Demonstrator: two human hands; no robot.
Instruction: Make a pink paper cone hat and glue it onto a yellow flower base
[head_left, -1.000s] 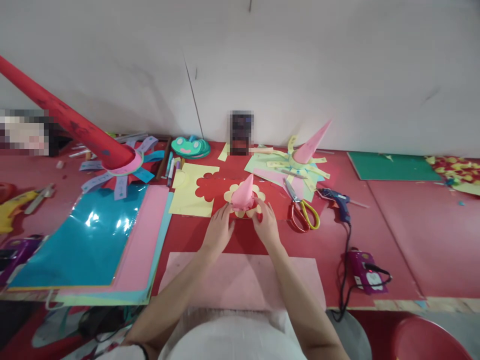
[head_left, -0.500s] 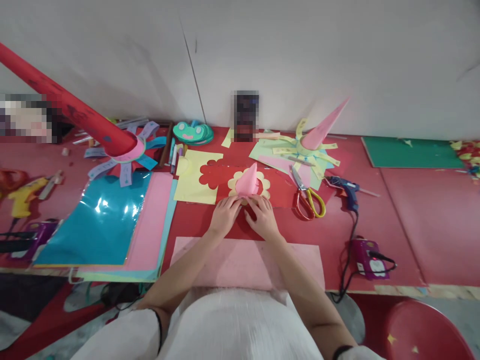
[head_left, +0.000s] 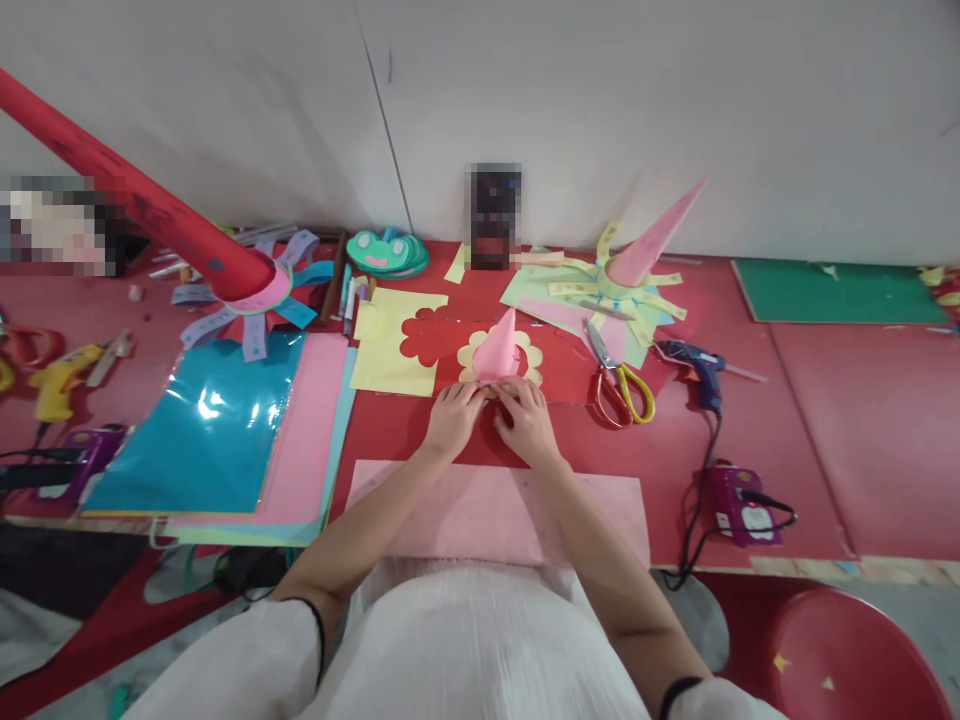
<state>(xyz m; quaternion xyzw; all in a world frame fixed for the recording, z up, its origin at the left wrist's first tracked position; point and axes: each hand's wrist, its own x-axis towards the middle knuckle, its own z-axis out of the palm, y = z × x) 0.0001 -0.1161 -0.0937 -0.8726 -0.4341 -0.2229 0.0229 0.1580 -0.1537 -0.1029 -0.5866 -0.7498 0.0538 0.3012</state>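
Note:
A small pink paper cone (head_left: 496, 348) stands upright on a cream scalloped paper piece (head_left: 531, 356), over red paper (head_left: 559, 375) at the middle of the table. My left hand (head_left: 456, 415) and my right hand (head_left: 528, 418) meet at the cone's near lower edge, their fingertips pinched on it. Both hands' fingers are bent and closed. Left of the cone, a red scalloped piece (head_left: 422, 337) overlaps a yellow sheet (head_left: 382, 360). Pink paper (head_left: 495, 515) lies under my forearms.
Scissors (head_left: 622, 385), a blue glue gun (head_left: 697, 372) and a purple box (head_left: 742, 505) with a cord are at right. A pink cone with yellow strips (head_left: 652, 240) stands behind. At left are a long red cone (head_left: 150, 210) and a blue sheet (head_left: 210, 430).
The view has shifted slightly, so the table sits a little higher in the picture. My fingers have moved slightly at the cone's base, and both hands remain on it.

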